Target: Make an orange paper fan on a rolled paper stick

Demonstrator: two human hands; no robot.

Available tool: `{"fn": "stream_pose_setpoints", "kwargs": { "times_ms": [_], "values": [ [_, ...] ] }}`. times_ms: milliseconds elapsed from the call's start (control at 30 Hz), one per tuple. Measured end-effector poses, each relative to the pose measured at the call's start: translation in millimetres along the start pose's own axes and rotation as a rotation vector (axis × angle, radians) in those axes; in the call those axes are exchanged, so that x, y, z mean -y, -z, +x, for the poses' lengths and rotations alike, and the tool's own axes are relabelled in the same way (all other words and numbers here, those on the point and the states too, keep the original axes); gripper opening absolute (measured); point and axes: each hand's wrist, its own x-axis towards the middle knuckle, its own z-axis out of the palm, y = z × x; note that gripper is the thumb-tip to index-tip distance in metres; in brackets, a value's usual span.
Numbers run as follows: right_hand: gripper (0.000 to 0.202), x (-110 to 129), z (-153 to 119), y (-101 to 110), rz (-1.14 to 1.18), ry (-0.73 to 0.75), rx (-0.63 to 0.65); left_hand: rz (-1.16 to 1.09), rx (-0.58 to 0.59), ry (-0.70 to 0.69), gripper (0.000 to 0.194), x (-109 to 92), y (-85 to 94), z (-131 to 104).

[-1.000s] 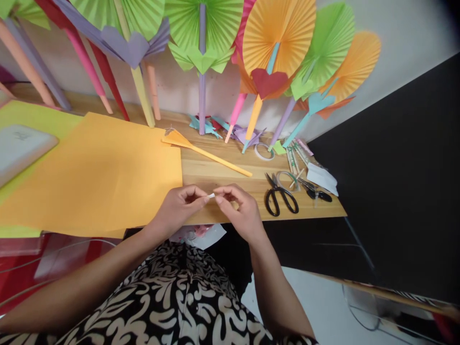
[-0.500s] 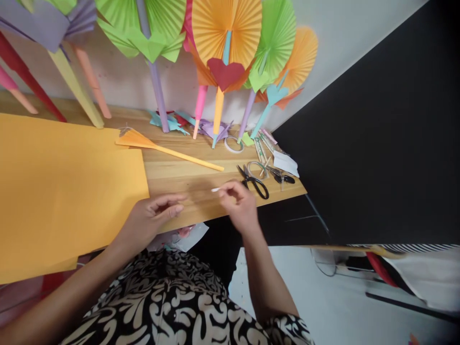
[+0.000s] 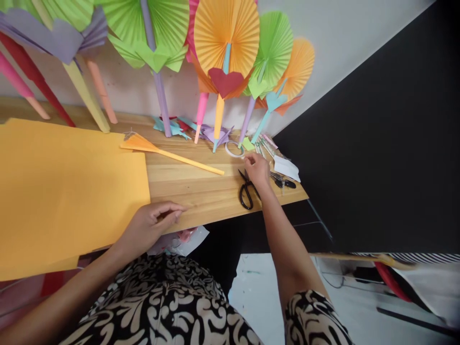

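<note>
My left hand rests near the table's front edge, beside the large yellow-orange paper, its fingers loosely apart and holding nothing. My right hand reaches over the black-handled scissors, its fingers pinched together close to the white tape ring. Whatever may be between those fingertips is too small to make out. An orange folded paper piece with a long thin handle lies on the wood between paper and scissors.
Pleated paper fans, among them an orange one with a red heart, stand against the wall. Folded purple paper, a white slip and dark tools lie at the back and right. A black panel rises on the right.
My right hand has moved right and away from me, over the scissors, which have turned. The small white bit it held no longer shows. My left hand has barely moved.
</note>
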Motion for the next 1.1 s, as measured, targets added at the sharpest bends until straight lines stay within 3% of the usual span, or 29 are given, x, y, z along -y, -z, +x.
{"fn": "stream_pose_setpoints", "kwargs": {
  "times_ms": [167,433,933,1100],
  "values": [
    [0.022,1.7,14.7,-16.9,-0.156,0.082,0.012,-0.003,-0.018,-0.064,0.034,2.7,-2.5,-1.6],
    [0.024,1.5,16.1,-24.2,-0.367,0.177,0.061,-0.019,-0.020,-0.120,0.031,1.8,-2.6,-2.6],
    [0.028,4.4,11.9,-22.4,-0.435,0.213,0.152,-0.023,-0.043,-0.124,0.031,2.2,-4.2,-2.5],
    [0.023,8.7,12.4,-9.6,-0.414,0.225,0.186,-0.019,-0.054,-0.161,0.028,6.2,-5.8,-0.3]
  ]
}}
